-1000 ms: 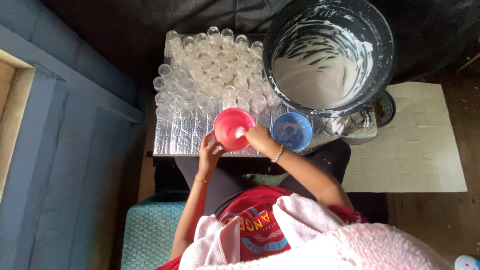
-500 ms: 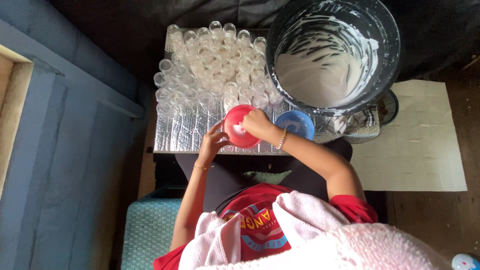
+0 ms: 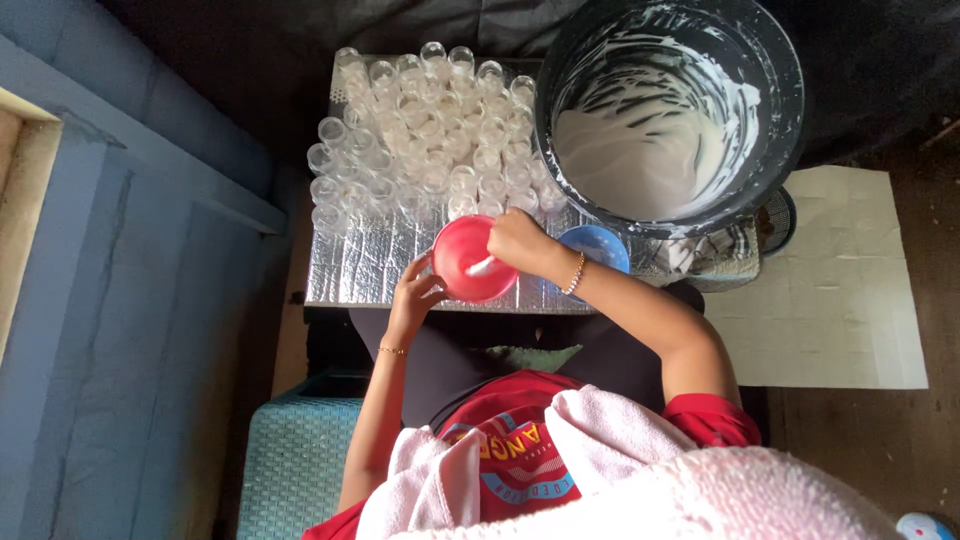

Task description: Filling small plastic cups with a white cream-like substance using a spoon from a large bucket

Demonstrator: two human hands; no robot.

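Observation:
My left hand grips the near rim of a small red bowl, tilted over the front of a foil-covered table. My right hand holds a white spoon whose tip dips into the red bowl. A blue bowl sits just right of my right wrist. Several small clear plastic cups stand packed together behind the bowls.
A big black bucket smeared with white batter stands at the back right. A pale sheet lies on the floor to the right. A blue wall runs along the left, and a teal woven seat lies under me.
The red bowl has tipped up from lying flat, and my right hand has brought the spoon into it. Both hands stay at the table's front edge.

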